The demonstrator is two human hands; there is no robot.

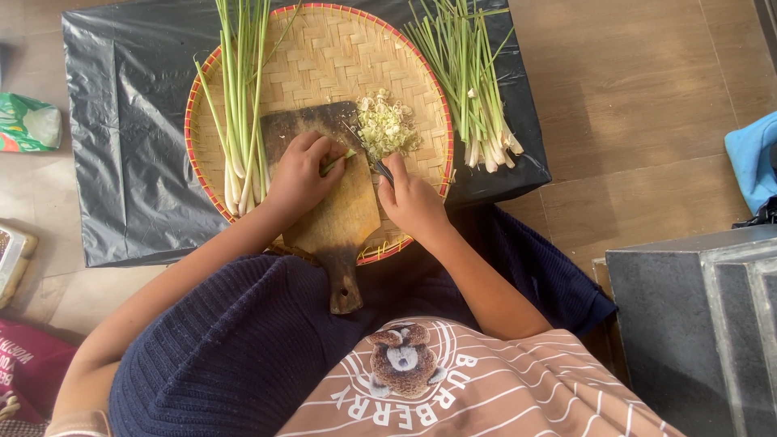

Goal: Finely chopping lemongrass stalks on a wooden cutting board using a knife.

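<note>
**Stalk Sliced on a Board in a Woven Tray**

Nearest the camera lay a dark blue ribbed cloth [235, 348] across the person's lap, and over it jutted the handle of a worn brown wooden cutting board [344, 218]. The left hand [301, 174] rested on that board, its fingers curled together and pressing down a short pale green stalk [337, 161]. Just beside it, the right hand [411, 198] was clamped around the handle of a small dark-bladed knife [368, 150], whose blade angled toward the stalk's end. Off the blade's far side, a heap of finely chopped pale green slices [387, 125] sat at the board's edge. The board lay inside a round woven bamboo tray with a red rim [324, 48]. A bundle of long green stalks with white ends [240, 105] lay along the tray's left side. The tray rested on a black plastic sheet [121, 121], and farther right on that sheet lay a second bunch of trimmed green stalks [469, 81].
</note>
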